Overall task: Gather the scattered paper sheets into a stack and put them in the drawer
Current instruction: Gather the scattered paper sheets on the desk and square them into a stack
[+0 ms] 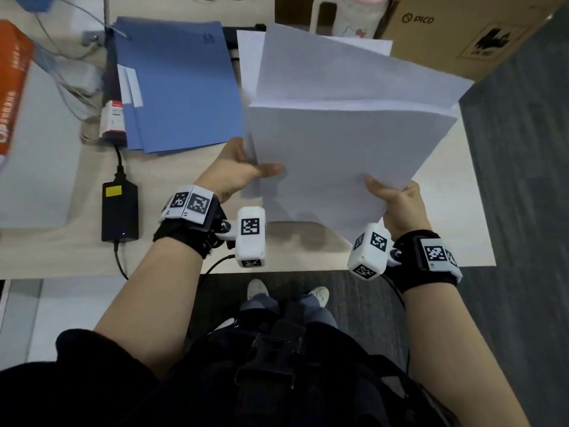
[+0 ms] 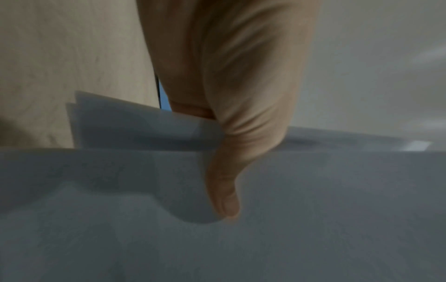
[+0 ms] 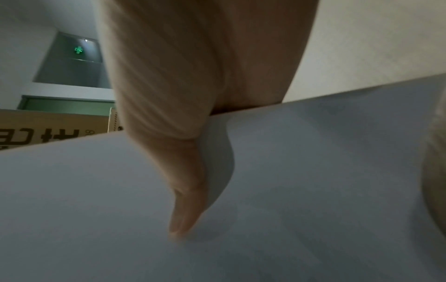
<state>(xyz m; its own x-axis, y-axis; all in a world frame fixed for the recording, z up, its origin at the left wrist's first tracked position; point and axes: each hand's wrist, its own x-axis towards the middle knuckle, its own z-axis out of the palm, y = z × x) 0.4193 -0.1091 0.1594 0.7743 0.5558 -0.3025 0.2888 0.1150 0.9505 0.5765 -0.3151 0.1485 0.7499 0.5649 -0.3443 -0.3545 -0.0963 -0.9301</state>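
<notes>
Several white paper sheets [image 1: 338, 143] are held as a loose stack above the desk, their edges not lined up. My left hand [image 1: 246, 171] pinches the stack's left edge, thumb on top [image 2: 224, 200], other fingers hidden beneath. My right hand [image 1: 391, 195] pinches the near right corner, thumb on top [image 3: 185, 209]. One more sheet [image 1: 249, 53] lies flat on the desk behind the stack. The wrist views show the sheets [image 2: 313, 219] [image 3: 313, 171] filling the lower frame. No drawer is in view.
Blue folders [image 1: 178, 87] lie on the wooden desk [image 1: 172, 180] left of the stack. A black power adapter [image 1: 120, 211] with cable sits at the near left, a small red-and-white box [image 1: 112, 118] behind it. A cardboard box [image 1: 462, 29] stands at the back right.
</notes>
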